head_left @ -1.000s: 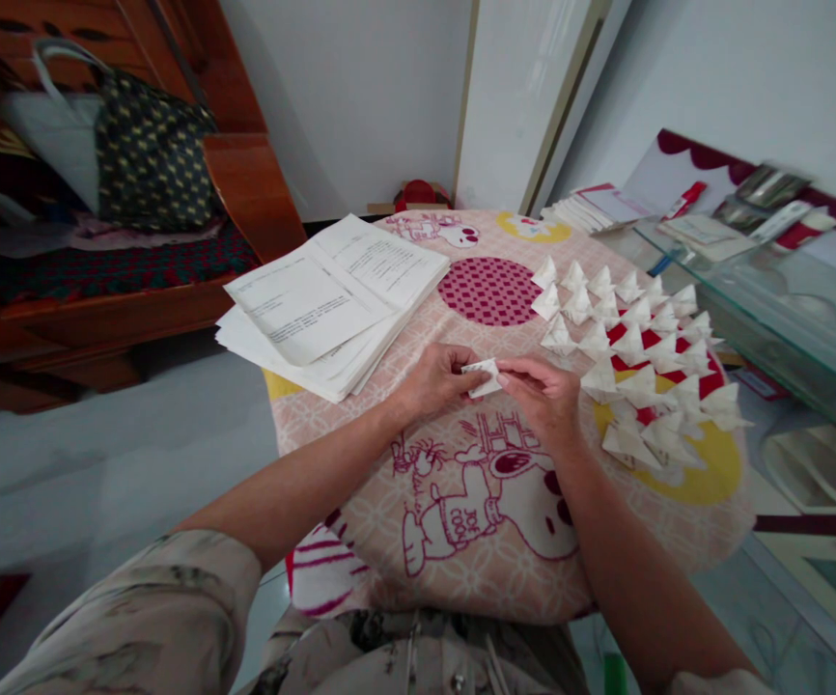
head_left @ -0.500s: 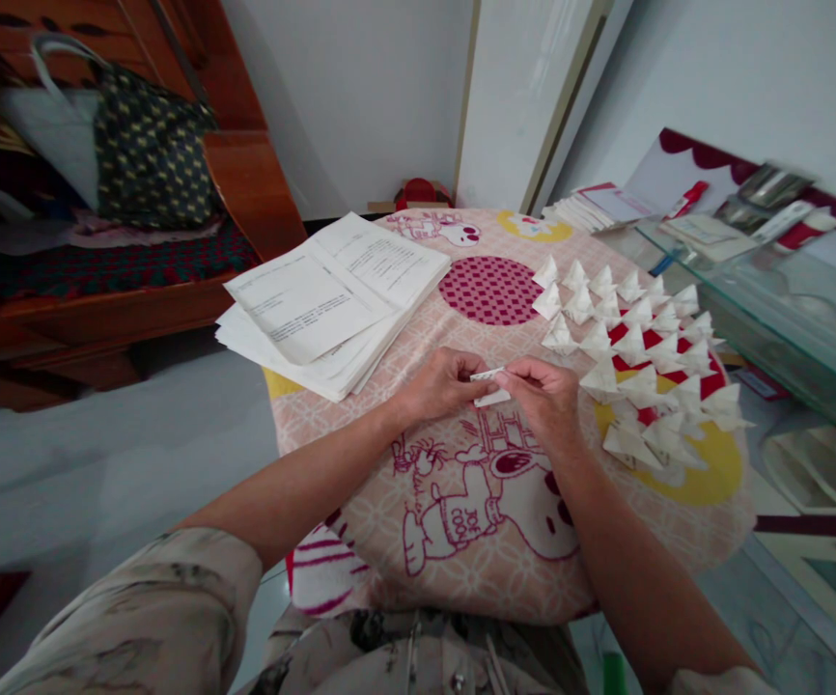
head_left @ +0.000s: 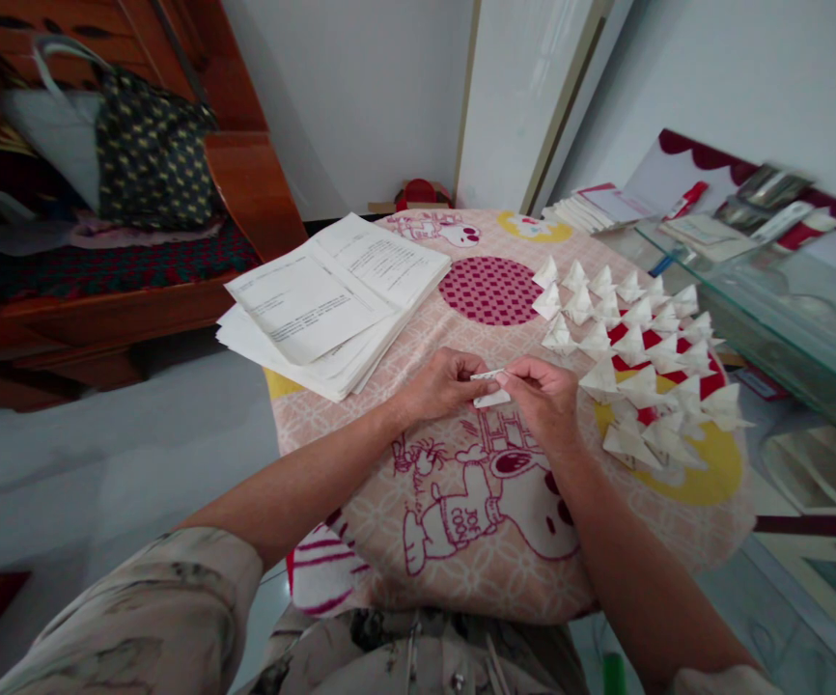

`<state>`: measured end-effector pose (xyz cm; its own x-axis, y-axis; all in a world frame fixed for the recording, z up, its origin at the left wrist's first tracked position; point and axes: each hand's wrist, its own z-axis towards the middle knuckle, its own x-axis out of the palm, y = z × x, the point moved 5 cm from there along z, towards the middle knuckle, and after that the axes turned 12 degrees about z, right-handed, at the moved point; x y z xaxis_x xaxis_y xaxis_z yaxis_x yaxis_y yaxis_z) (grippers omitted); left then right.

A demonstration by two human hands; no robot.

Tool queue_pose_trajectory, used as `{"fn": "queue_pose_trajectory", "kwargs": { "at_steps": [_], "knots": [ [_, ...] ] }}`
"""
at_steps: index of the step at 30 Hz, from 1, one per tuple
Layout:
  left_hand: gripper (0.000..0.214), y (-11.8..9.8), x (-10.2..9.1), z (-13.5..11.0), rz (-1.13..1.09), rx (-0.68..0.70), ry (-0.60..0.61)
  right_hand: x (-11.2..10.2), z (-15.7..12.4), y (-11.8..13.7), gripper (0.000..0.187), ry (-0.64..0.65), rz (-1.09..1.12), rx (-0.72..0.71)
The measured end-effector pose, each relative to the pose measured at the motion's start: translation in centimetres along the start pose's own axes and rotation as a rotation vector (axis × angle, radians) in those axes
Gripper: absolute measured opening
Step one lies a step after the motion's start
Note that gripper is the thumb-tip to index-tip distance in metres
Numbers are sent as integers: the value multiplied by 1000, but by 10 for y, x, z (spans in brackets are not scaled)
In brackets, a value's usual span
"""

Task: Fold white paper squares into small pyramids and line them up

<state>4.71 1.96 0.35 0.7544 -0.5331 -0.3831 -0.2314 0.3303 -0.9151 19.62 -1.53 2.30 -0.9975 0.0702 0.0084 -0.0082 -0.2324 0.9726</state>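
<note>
Between my two hands is a small folded piece of white printed paper (head_left: 488, 386), held just above the patterned cloth. My left hand (head_left: 441, 384) pinches its left end, with the thumb laid along the paper. On the other end, the thumb and fingers of my right hand (head_left: 544, 391) are closed. Part of the paper is hidden by the fingertips. To the right of my hands, several folded paper pieces with pointed tips (head_left: 631, 343) stand in rows. Up and to the left lies a stack of printed sheets (head_left: 331, 294).
A pink cartoon-printed cloth (head_left: 418, 357) covers the table. Close on the right is a glass shelf (head_left: 772, 309) with a metal container (head_left: 772, 183) and a red marker (head_left: 689, 198). A wooden bench (head_left: 259, 198) at left carries a dark patterned bag (head_left: 150, 150).
</note>
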Motion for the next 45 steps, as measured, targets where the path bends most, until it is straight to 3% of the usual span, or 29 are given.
{"fn": "queue_pose_trajectory", "kwargs": {
  "at_steps": [10, 15, 20, 28, 35, 40, 45],
  "knots": [
    [42, 10, -1, 2, -15, -43, -22, -2, 1, -14, 23, -82, 55, 59],
    [39, 10, 0, 2, -77, -75, -23, 2, 1, -10, 24, 42, -17, 88],
    [40, 8, 0, 1, -135, -99, -18, 3, -1, -6, 25, 58, -74, 32],
    [36, 9, 1, 1, -163, -116, -6, 4, 0, -14, 22, 61, 4, 93],
    [27, 4, -4, 3, -321, -166, 60, 1, -1, -16, 19, 71, 112, 170],
    [36, 1, -5, 3, -389, -200, 109, 3, -1, -16, 19, 90, 200, 189],
    [40, 0, -8, 1, -444, -220, 67, 1, 0, -18, 20, 67, 256, 192]
  ]
}}
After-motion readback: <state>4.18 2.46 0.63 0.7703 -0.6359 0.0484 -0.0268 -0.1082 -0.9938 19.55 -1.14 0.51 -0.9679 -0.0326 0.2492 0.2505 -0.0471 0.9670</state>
